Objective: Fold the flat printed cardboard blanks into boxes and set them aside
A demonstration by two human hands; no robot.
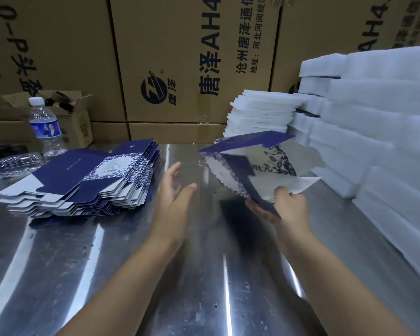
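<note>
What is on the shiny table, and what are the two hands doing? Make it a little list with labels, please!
surface: metal table
free hand: left hand, open, fingers straight, holding nothing
busy hand: right hand, gripping the lower edge of the printed card
held: half-opened blank, blue and white, lifted above the table
pile: stack of flat blanks, lying on the left
drink: water bottle, upright beyond the stack
padding: white foam pads, piled on the right
background: brown cartons

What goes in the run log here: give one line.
blank: partly opened | right hand: grips blank above table | left hand: open, apart from blank | stack of flat blanks: on table, left
</note>
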